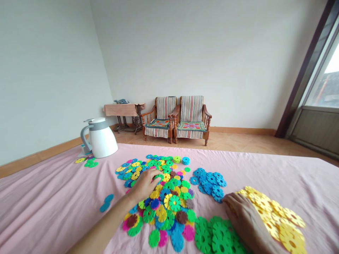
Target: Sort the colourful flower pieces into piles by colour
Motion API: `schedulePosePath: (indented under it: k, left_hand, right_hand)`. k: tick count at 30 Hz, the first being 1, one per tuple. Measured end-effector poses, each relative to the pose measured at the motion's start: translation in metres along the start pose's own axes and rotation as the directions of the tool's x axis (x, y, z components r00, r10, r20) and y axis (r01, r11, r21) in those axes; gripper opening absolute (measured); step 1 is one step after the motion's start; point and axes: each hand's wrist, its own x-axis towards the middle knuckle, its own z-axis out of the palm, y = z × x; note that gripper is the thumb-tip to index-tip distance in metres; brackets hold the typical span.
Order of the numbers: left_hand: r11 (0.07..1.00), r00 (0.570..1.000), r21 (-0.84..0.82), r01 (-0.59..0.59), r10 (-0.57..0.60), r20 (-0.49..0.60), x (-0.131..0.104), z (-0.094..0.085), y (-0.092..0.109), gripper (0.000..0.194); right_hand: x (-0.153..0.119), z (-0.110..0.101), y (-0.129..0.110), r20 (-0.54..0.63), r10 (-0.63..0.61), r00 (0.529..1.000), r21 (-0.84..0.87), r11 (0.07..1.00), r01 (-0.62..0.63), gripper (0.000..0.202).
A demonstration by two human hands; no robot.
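Over a mixed heap of colourful notched plastic discs (169, 190), my left hand (145, 184) has its thumb and forefinger bent around a green notched disc (159, 177). My right hand (242, 211) is palm down with its fingers curled under, low over the cloth. It lies between a pile of blue notched discs (209, 181) and a pile of yellow notched discs (272, 211). Its fingertips, and whatever they may hold, are hidden. Green notched discs (212, 233) are gathered just left of my right wrist.
A white jug (102, 139) stands at the back left of the pink cloth (74, 197), with a few discs beside it. Two joined blue discs (106, 203) lie left of my forearm. Beyond are two wooden armchairs (192, 114) and a cloth-covered sewing table (122, 109).
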Motion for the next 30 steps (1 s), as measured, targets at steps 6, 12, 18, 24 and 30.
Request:
schedulePosePath:
  k: [6,12,18,24,30]
  left_hand:
    - [0.998,0.984,-0.065,-0.005,0.016,0.175,-0.001,0.013,0.003,0.039]
    - [0.999,0.983,-0.047,-0.002,0.011,0.182,-0.002,0.017,0.007,0.033]
    - [0.997,0.984,-0.055,-0.047,0.055,0.168,-0.004,0.016,0.010,0.025]
    - [0.996,0.986,-0.061,-0.058,0.067,0.153,-0.005,0.017,0.008,0.007]
    - [0.980,0.999,-0.192,0.041,-0.036,0.031,-0.001,0.012,0.011,0.010]
  right_hand:
    - [0.002,-0.002,-0.002,-0.015,-0.006,1.000,-0.006,1.000,0.006,0.020]
    - [0.001,0.000,0.000,-0.030,-0.013,0.999,-0.021,1.000,0.013,0.022]
    - [0.000,0.000,0.000,-0.021,-0.007,1.000,0.002,1.000,0.007,0.021]
    - [0.000,0.000,-0.001,-0.034,-0.013,0.999,0.015,1.000,0.013,0.022]
    - [0.002,-0.005,0.003,-0.173,0.014,0.985,0.018,1.000,-0.011,0.021]
